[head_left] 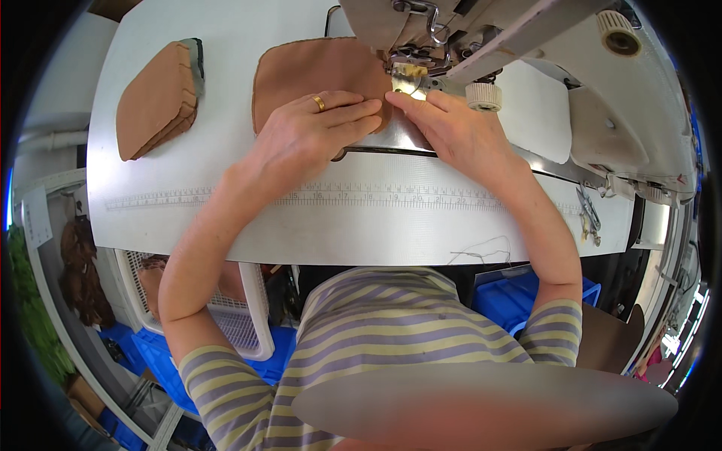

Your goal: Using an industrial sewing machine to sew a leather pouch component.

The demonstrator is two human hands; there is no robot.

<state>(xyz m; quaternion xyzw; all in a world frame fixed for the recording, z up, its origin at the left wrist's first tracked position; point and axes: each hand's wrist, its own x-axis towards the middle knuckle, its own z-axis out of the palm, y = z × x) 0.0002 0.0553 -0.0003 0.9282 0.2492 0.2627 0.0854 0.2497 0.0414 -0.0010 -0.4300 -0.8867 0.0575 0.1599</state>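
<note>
A brown rounded piece of fabric or leather (pixel 304 68) lies on the sewing machine bed beside the needle and presser mechanism (pixel 410 64). My left hand (pixel 320 128) rests on it, open, with fingers stretched flat and a gold ring on one. My right hand (pixel 451 128) is on the metal plate just right of the piece, open, thumb stretched to the piece's edge near the needle, other fingers bent and partly hidden. A stack of brown pieces (pixel 150 105), with a grey layer at its back, lies on the table to the left.
The white table (pixel 195 225) carries a printed ruler strip, scissors (pixel 590 210) at the right and loose thread near the front edge. The machine body (pixel 617 113) overhangs the upper right. Below are a white basket (pixel 256 331) with brown pieces and blue crates (pixel 496 297).
</note>
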